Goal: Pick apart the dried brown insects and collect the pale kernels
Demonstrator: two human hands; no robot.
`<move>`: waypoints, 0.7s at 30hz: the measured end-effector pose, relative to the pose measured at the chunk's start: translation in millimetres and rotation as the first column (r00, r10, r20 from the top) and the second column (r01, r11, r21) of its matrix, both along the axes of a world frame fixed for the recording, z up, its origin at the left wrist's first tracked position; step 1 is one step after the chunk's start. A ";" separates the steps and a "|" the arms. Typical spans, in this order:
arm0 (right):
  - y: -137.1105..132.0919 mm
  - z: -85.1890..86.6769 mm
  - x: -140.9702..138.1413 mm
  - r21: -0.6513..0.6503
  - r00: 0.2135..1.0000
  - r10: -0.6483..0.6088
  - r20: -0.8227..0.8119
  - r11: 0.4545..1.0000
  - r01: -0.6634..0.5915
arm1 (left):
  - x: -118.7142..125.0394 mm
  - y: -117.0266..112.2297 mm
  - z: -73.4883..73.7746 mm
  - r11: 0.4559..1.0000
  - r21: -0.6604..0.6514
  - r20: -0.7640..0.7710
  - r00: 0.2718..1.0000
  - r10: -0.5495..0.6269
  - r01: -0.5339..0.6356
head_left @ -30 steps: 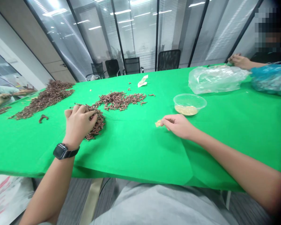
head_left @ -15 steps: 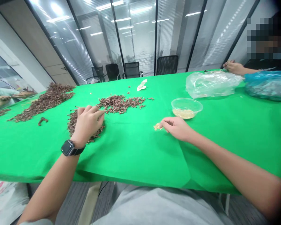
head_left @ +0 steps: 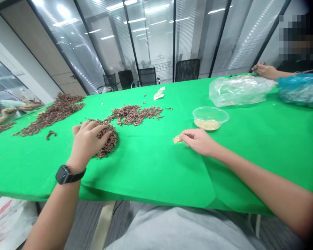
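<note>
My left hand (head_left: 87,140), with a black watch (head_left: 65,174) on its wrist, lies on a small heap of brown dried pods (head_left: 110,140), and its fingers curl down into the heap. My right hand (head_left: 198,140) rests on the green tablecloth (head_left: 151,163). Its thumb and fingers are pinched together at a small pile of pale seeds (head_left: 176,139). A clear plastic bowl (head_left: 210,114) holding more pale seeds stands just beyond my right hand.
A larger spread of pods (head_left: 135,114) lies behind the heap, and a long one (head_left: 52,113) lies far left beside a single pod (head_left: 50,134). A clear bag (head_left: 237,90) and blue bag (head_left: 301,90) sit far right. Other people's hands (head_left: 263,69) work there and at the left edge (head_left: 5,113).
My left hand slid right over the pod heap and has come back left, its fingers staying curled. My right hand has hardly moved from the seeds.
</note>
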State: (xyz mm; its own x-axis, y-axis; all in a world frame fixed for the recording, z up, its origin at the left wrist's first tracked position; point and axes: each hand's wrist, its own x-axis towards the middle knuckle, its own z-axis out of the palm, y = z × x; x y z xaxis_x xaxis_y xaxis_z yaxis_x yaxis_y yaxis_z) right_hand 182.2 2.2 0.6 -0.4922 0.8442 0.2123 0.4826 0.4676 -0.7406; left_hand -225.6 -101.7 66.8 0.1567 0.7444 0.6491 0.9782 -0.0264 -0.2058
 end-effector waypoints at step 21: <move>-1.1 -1.2 0.2 -0.001 1.000 0.012 -0.010 1.000 -0.012 | 0.0 10.9 -3.5 0.993 -0.045 -0.057 0.992 0.111 -0.113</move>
